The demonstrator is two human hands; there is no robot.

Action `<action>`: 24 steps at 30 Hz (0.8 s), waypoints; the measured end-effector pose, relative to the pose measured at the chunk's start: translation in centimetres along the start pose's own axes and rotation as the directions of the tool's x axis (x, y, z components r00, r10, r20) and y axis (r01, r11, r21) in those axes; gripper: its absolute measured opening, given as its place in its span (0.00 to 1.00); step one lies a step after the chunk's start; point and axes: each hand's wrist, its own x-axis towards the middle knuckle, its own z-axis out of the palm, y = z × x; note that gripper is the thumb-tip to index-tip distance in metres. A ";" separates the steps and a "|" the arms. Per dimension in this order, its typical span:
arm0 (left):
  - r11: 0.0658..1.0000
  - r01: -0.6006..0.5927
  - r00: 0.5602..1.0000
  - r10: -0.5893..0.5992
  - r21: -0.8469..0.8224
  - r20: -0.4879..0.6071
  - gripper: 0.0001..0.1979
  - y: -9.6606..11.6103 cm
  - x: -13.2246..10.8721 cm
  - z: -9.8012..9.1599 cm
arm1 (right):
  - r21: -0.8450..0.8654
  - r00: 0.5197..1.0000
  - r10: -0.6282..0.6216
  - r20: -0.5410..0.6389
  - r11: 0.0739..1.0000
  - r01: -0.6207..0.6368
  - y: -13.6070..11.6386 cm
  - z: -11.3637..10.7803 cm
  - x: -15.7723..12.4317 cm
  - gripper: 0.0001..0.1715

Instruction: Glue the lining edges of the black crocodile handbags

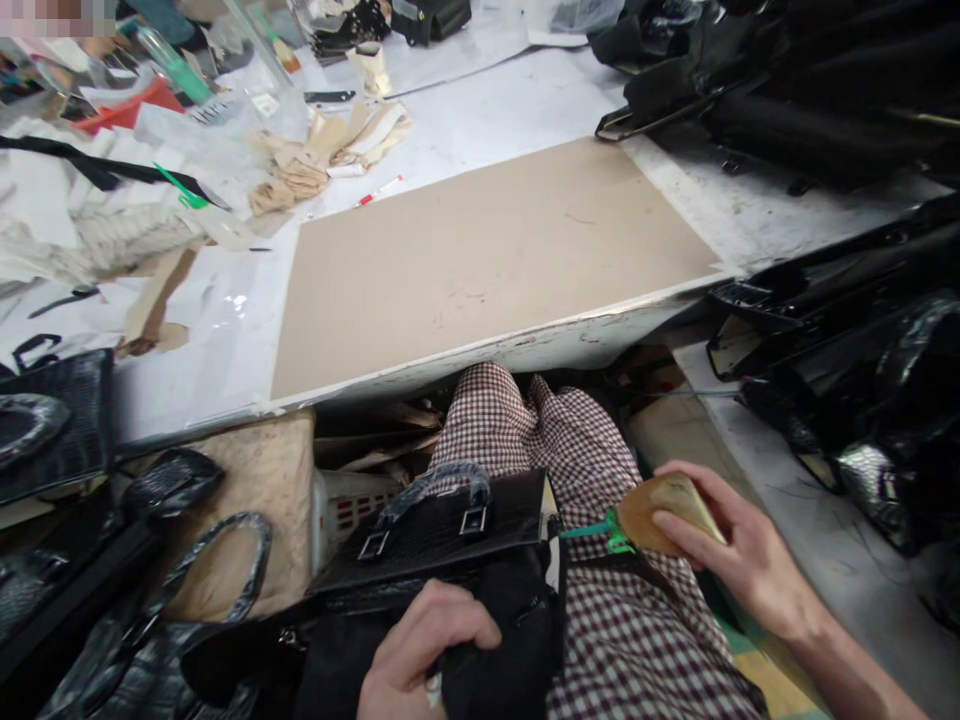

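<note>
A black crocodile-patterned handbag (442,555) lies across my lap, its plastic-wrapped handle (435,485) pointing away from me. My left hand (427,650) is closed on the black fabric at the bag's near side, with the fingers curled into it. In my right hand (720,545) is a glue bottle (660,510), amber-brown and stained, with a green nozzle. The tip of its nozzle reaches the right end of the bag, by a pale edge; whether it touches cannot be made out. Checked trousers (600,630) cover my legs under the bag.
A brown board (480,260) lies on the white worktable (487,120) ahead. Black bag pieces (825,110) are heaped at right, more bags (60,430) at left. Paper scraps (322,150), a red pen (379,190) and another green-nozzled bottle (217,220) lie on the table.
</note>
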 end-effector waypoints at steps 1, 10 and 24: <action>1.000 -0.019 1.000 0.019 0.008 0.006 0.06 -0.2 0.0 0.0 | 0.006 1.000 0.023 0.015 1.000 -0.023 -0.3 -0.1 0.1 0.25; 0.970 -0.223 0.964 0.205 0.095 0.172 0.04 0.5 1.1 -1.4 | 0.172 0.963 0.167 0.213 0.964 -0.205 -0.7 -0.7 -0.4 0.27; 0.958 -0.265 0.961 0.253 0.110 0.107 0.07 0.3 1.4 -0.6 | 0.384 0.948 0.211 0.238 0.876 -0.291 -1.8 -0.1 -1.9 0.28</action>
